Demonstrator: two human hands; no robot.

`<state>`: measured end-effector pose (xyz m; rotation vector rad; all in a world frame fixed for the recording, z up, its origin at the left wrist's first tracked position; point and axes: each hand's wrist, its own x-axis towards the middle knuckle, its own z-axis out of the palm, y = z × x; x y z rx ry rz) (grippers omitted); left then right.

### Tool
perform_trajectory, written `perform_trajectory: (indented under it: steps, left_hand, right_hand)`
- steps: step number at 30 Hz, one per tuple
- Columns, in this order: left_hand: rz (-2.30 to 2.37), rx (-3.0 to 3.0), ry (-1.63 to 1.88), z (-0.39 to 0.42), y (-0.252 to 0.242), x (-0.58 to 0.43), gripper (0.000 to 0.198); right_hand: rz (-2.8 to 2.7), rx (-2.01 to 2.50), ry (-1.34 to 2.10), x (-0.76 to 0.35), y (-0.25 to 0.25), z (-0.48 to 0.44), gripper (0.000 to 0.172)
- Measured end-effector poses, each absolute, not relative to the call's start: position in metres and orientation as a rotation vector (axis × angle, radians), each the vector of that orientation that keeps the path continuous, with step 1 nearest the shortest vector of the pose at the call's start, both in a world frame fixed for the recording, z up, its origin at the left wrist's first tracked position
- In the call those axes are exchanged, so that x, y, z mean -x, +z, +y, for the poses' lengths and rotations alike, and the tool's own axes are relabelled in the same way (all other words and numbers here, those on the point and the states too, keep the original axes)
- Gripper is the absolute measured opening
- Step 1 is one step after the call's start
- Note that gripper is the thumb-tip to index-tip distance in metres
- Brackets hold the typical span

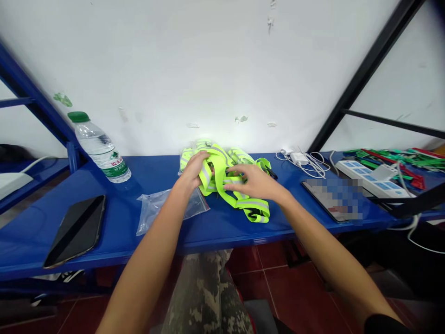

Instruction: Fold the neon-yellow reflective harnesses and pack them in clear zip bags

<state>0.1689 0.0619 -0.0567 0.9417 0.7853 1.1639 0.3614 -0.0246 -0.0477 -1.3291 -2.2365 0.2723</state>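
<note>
A bundle of neon-yellow reflective straps (219,172) with silver stripes lies loosely heaped on the blue bench, partly lifted by my hands. My left hand (195,170) grips the strap bundle from its left side, fingers curled around the webbing. On the right, my right hand (253,181) has thumb and fingers apart at the straps' edge; whether it touches them I cannot tell. One strap end with a black buckle trails toward the front right. Behind, more yellow straps (203,144) sit in clear packaging by the wall. An opened clear plastic bag (153,208) lies beneath my left forearm.
A water bottle (104,150) and a black phone (77,229) stand or lie at left. To the right are a white charger with cable (299,158), a tablet-like device (330,199), a power strip (373,178) and green and red straps (399,162). The bench edge (243,242) is near me.
</note>
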Motion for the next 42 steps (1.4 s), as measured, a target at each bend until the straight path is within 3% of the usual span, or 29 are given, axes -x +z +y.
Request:
perform_trajectory:
  steps: [2,6,10,15,19,24,30,34,38,42]
  left_hand:
    - [0.69,-0.847,1.042,0.06,-0.051,-0.163,0.006]
    - [0.485,-0.712,1.012,0.059,-0.043,-0.15,0.011]
    - [0.417,-0.644,1.269,0.066,-0.045,-0.142,0.011]
    - [0.538,-0.485,1.456,0.078,-0.053,-0.133,0.013]
    - [0.893,-0.603,1.456,0.079,-0.057,-0.137,0.015]
    - [1.235,-1.198,1.835,0.062,-0.056,-0.158,0.031]
    - [0.647,-1.42,1.003,0.041,-0.06,-0.181,0.054]
    - [0.566,-1.219,1.0,0.04,-0.062,-0.18,0.055]
    - [0.465,-1.094,1.019,0.043,-0.06,-0.177,0.041]
    - [0.469,-0.96,1.094,0.046,-0.058,-0.178,0.034]
  right_hand:
    - [-2.375,1.418,0.189,-0.355,-0.056,-0.02,0.056]
    - [-2.34,1.603,0.091,-0.369,-0.061,-0.005,0.042]
    - [-2.011,1.444,0.547,-0.398,-0.048,0.005,0.02]
    - [-1.289,1.002,0.896,-0.424,-0.016,0.006,0.03]
    - [-1.185,0.874,0.944,-0.423,0.004,0.006,0.033]
    - [-1.143,0.911,0.949,-0.402,0.003,0.008,0.034]
    - [-1.283,0.959,1.162,-0.371,-0.003,-0.005,0.042]
    - [-1.505,0.965,1.205,-0.366,-0.005,-0.012,0.05]
    - [-1.813,0.906,1.191,-0.373,-0.01,-0.013,0.051]
    - [-1.746,0.979,1.006,-0.375,-0.015,-0.009,0.046]
